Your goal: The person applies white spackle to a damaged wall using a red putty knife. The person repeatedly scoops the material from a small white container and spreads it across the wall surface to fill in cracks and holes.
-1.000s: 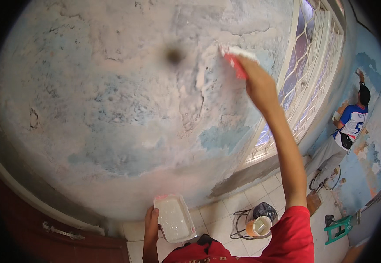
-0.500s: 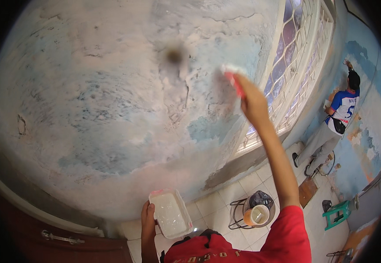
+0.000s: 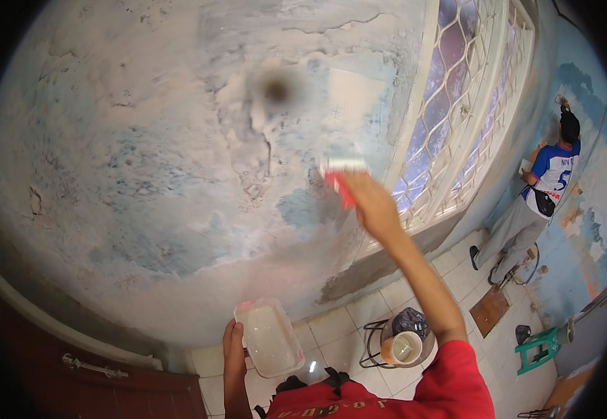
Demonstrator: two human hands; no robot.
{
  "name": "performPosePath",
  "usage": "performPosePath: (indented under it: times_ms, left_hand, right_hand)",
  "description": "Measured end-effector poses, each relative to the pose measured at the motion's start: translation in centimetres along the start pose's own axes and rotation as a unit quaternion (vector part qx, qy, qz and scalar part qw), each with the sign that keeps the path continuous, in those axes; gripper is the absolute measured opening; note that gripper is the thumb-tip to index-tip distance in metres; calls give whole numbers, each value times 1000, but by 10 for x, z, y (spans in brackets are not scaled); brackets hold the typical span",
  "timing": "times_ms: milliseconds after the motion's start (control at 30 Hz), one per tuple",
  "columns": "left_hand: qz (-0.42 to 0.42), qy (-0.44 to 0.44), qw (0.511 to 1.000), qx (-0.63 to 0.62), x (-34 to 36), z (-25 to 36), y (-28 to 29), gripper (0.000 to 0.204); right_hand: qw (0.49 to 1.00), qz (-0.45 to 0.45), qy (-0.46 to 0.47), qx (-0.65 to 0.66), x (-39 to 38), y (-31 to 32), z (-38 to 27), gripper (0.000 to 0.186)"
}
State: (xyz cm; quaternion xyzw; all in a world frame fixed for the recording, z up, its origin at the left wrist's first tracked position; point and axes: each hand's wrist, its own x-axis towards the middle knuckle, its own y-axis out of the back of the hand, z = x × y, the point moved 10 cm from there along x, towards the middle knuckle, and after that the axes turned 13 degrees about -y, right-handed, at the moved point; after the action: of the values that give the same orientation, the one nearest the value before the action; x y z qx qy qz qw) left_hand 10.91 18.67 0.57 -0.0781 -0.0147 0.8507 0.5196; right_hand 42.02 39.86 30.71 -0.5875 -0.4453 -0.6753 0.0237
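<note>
My right hand (image 3: pixel 376 213) grips a red spreading tool (image 3: pixel 342 181) with white material along its top edge, against the patchy blue and white plastered wall (image 3: pixel 143 174), left of the grilled window (image 3: pixel 450 91). A smooth, freshly coated patch (image 3: pixel 352 94) shows above the tool. Low down, my left hand (image 3: pixel 233 339) is closed on the side of a pale plastic tray (image 3: pixel 270 339) holding a whitish paste.
A co-worker (image 3: pixel 554 181) faces the right-hand wall, arm raised. On the tiled floor (image 3: pixel 331 325) stand a stool (image 3: pixel 373 328) bearing a bucket (image 3: pixel 401 348) and dark bag, and a green stool (image 3: pixel 537 346). A wooden door (image 3: pixel 52 328) is at lower left.
My right hand and the red tool have moved down and left along the wall, revealing the smooth pale patch. The view has shifted slightly. The co-worker's arm remains raised.
</note>
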Motion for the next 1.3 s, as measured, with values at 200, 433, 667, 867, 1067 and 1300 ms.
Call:
performPosePath:
  times_ms: [200, 433, 667, 867, 1067, 1300]
  left_hand:
    - [-21, -42, 998, -37, -17, -4, -41, 66]
    - [50, -29, 998, -39, -60, -15, -55, 66]
    - [73, -31, 997, -20, -81, -24, -71, 67]
    - [80, -14, 996, -38, -96, -29, -96, 69]
    - [68, -15, 998, -5, -108, -24, -121, 69]
    - [32, -19, 999, 6, -108, -28, -132, 70]
  right_hand:
    - [991, 129, 22, -16, 166, 125, 2, 50]
    - [991, 64, 109, -53, 22, 1, 7, 46]
    - [997, -24, 52, 59, 38, 28, 35, 46]
    - [990, 123, 53, -45, 112, 105, 80, 57]
    - [995, 4, 59, -83, -53, -33, 94, 56]
    - [999, 14, 32, 40, 19, 61, 84, 53]
